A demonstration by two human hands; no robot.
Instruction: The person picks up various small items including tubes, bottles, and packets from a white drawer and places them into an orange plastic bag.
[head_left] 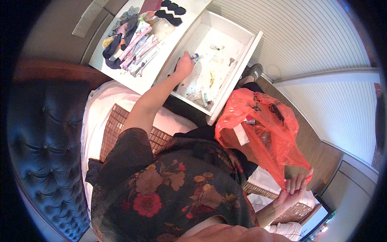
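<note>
My left hand [185,66] reaches into the open white drawer [254,44]. Its fingers are closed, with a small blue item [194,56] at the fingertips; its exact kind is too small to tell. My right hand [295,187], low at the right, pinches the rim of a red plastic bag [258,111]. The bag is spread open beside the drawer, with a white piece of packaging [241,134] and other bits inside. On the drawer's bottom lie a small key-like metal piece [231,61], a green-and-white tube [204,99] and scattered brown crumbs [212,79].
Left of the drawer, the white cabinet top [139,82] bears a pile of dark socks and cloths [115,50], pink-and-white packets [139,50] and black padded strips [169,17]. A tufted dark headboard [48,145] stands at the left, and a slatted brown mat [113,129] lies on the bed.
</note>
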